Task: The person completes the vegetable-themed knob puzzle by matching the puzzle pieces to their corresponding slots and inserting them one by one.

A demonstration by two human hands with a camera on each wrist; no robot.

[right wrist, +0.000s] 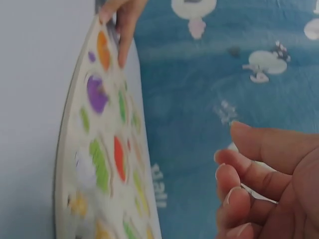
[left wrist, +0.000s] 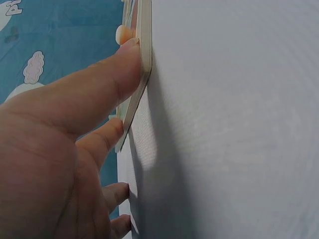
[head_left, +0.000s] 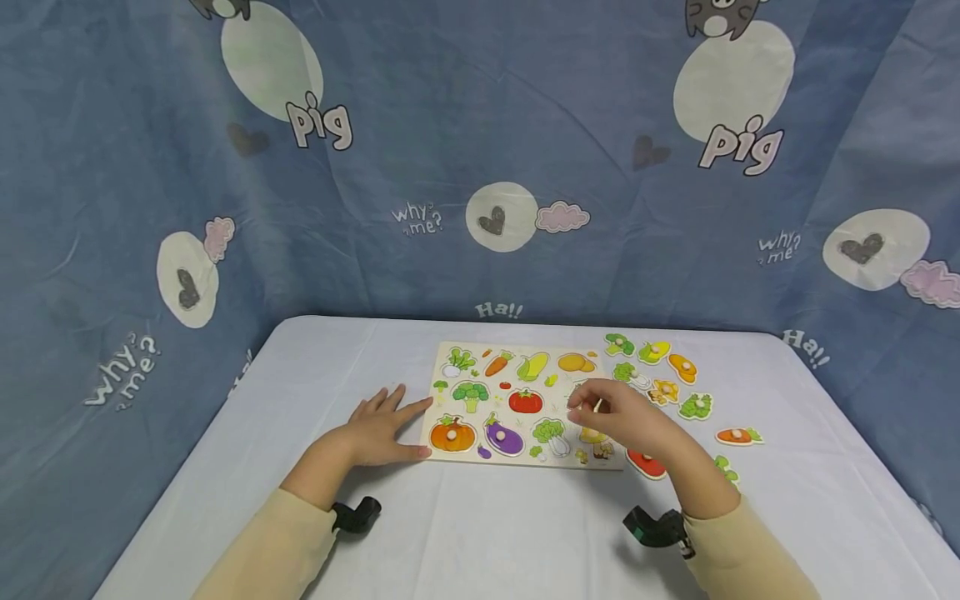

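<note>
Vegetable puzzle board (head_left: 525, 458) is lying on worktop (head_left: 480, 533) | left hand (head_left: 378, 429): straight fingers touching its left edge | right hand (head_left: 618, 412): hovering over right end, fingers loosely curled, gripping nothing visible | handling: likely light, stiff; carrot piece (head_left: 729, 437), lying rightward, offering knob (head_left: 744, 435) hold

In front of me hangs a blue curtain (head_left: 480, 137), extending along my left and right sides. Its surface shows shallow folds. Its repeating print comprises: a pale oval (head_left: 733, 83) with a grey animal (head_left: 718, 18) above, partly cut off in my head view; the word "pig" (head_left: 741, 148); a white circle (head_left: 519, 202) containing a grey heart (head_left: 492, 221); a pink cloud (head_left: 562, 217) touching that circle; and the captions "why me?" (head_left: 417, 218) and "Ha!!" (head_left: 498, 310). Below me, the white table (head_left: 487, 542) has rounded far corners. In my right wrist view, the print is blurred.
</note>
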